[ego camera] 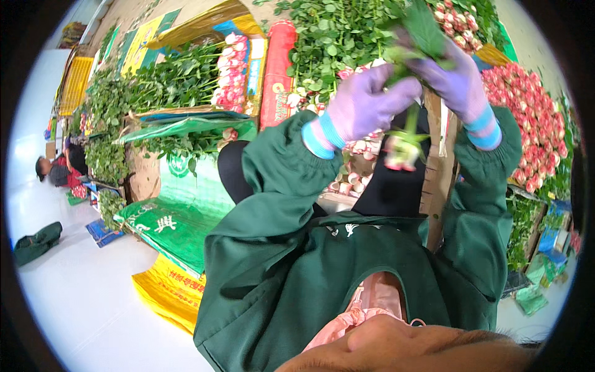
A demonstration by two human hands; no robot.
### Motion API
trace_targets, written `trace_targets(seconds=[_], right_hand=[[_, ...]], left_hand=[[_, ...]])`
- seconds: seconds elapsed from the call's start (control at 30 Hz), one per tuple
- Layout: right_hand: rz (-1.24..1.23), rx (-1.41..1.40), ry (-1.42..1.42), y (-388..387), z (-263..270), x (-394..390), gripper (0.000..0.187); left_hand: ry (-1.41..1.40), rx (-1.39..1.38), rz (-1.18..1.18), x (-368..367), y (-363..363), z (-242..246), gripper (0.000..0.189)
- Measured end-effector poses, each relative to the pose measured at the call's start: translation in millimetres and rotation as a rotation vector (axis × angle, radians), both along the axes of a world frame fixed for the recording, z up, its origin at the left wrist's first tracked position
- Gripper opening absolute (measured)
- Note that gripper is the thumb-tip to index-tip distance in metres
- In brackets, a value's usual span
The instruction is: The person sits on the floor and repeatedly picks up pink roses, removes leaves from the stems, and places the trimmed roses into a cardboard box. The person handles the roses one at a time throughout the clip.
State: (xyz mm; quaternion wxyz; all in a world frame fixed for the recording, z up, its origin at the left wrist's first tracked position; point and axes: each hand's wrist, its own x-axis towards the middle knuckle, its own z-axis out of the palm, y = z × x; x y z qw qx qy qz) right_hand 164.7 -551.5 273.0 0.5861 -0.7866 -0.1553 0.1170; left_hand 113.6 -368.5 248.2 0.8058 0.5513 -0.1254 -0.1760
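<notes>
A pink and white rose (401,151) hangs bloom down in front of me, blurred, its green stem (411,120) running up between two purple gloves with blue cuffs. My right hand (448,79) is closed around the leafy part of the stem, and green leaves (424,30) stick out above it. At the stem's left side, my left hand (367,104) has its thumb and fingers curved close to the stem and leaves; whether it grips them is unclear. Below the hands, cut rose heads (346,186) lie beside my dark-clothed leg.
Leafy rose stems (341,37) lie ahead, beside a red wrapped roll (278,69). Bunched roses (231,69) rest at left, near green sacking (158,223) and a yellow sack (174,290). A big pile of pink roses (525,125) stands at right. Another person (60,169) sits far left.
</notes>
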Motion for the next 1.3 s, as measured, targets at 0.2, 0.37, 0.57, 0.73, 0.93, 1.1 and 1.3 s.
trace_targets(seconds=[0.2,0.37,0.57,0.73,0.93,1.1,1.3], right_hand=[[0.168,0.297,-0.361,146,-3,35,0.042],[-0.063,-0.463,-0.157,131,-145,56,0.037],[0.142,-0.725,0.113,84,-246,28,0.031],[0.246,-0.869,0.23,78,-280,8,0.035],[0.211,-0.829,0.326,90,-323,31,0.034],[-0.367,-0.562,0.229,140,-353,91,0.03],[-0.307,-1.038,0.31,196,-375,146,0.056]], left_hand=[[-0.96,0.679,0.886,-24,210,15,0.017],[-0.193,0.499,1.567,-113,384,-66,0.019],[0.448,0.486,1.955,-148,478,-269,0.012],[0.668,0.511,1.822,-117,511,-376,0.02],[0.753,0.158,1.575,-115,552,-467,0.015],[0.826,-0.08,1.547,-111,554,-482,0.043],[0.489,0.198,1.689,-94,465,-387,0.052]])
